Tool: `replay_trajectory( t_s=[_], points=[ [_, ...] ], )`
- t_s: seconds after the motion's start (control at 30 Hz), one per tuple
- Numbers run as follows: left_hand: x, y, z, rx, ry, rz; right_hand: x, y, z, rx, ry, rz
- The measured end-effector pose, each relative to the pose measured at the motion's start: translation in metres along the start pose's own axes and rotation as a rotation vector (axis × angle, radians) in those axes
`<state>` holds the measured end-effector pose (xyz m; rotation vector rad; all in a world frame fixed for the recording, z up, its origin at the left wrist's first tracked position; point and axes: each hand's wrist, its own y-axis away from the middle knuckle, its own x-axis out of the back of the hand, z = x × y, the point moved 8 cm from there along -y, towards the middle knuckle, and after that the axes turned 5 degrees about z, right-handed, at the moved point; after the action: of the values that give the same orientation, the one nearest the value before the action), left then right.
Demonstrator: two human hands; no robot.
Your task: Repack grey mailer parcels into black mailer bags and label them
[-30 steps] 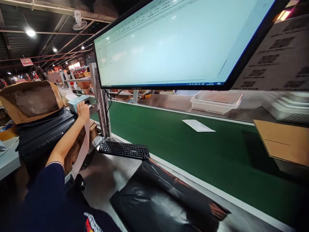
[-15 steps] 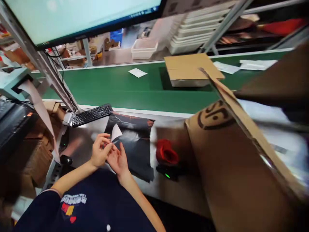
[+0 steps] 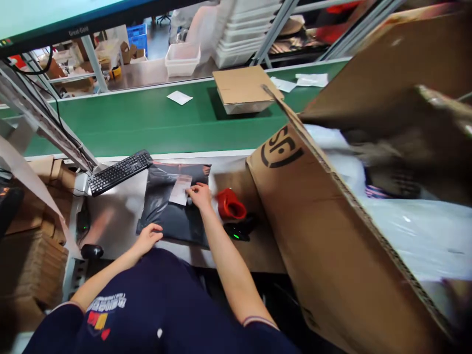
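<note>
A black plastic mailer bag [image 3: 165, 216] lies flat on the metal worktop. On its upper part rests a white printed label [image 3: 180, 191]. My right hand [image 3: 201, 195] is at the label's right edge, thumb and fingers drawn together on that edge. My left hand [image 3: 149, 236] is at the bag's lower left edge, fingers loosely bent and apart, holding nothing. Right of the bag are a red roll-shaped object [image 3: 231, 204] and a black device [image 3: 238, 232] with a green light.
A large open carton [image 3: 295, 211] with plastic-wrapped goods stands at the right. Behind the worktop runs a green conveyor [image 3: 129, 123] carrying a cardboard box [image 3: 243, 88] and white packets. A keyboard [image 3: 120, 172] and mouse [image 3: 92, 251] sit left; a monitor [image 3: 77, 29] hangs above.
The label, earlier curled up between both hands, now lies on the bag. My right hand moved to its right edge, my left hand drew away down-left. The view shifted rightward.
</note>
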<state>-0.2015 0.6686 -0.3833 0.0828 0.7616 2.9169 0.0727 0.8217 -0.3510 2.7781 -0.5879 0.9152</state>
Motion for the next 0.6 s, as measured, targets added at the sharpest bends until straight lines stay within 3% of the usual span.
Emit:
replay_trajectory(
  t_s=[0.1, 0.23, 0.3, 0.37, 0.47, 0.53, 0.6],
  points=[
    [0.013, -0.01, 0.0, 0.005, -0.065, 0.024, -0.003, -0.012, 0.002, -0.005, 0.354, -0.05],
    [0.04, -0.015, 0.004, -0.031, -0.082, 0.135, -0.011, 0.004, -0.017, 0.178, 0.486, 0.084],
    [0.052, -0.016, 0.002, -0.036, -0.066, 0.185, -0.035, 0.012, -0.029, 0.247, 0.492, 0.059],
    [0.057, -0.017, 0.0, -0.025, -0.066, 0.203, -0.069, 0.014, -0.04, 0.263, 0.494, -0.058],
    [0.058, -0.02, -0.003, -0.04, -0.119, 0.144, -0.104, 0.011, -0.049, 0.215, 0.468, -0.198],
    [0.061, -0.023, -0.001, -0.099, -0.17, 0.113, -0.098, 0.009, -0.049, 0.182, 0.421, -0.189],
    [0.076, -0.03, 0.003, -0.162, -0.177, 0.185, -0.065, 0.007, -0.036, 0.132, 0.338, -0.059]
  ],
)
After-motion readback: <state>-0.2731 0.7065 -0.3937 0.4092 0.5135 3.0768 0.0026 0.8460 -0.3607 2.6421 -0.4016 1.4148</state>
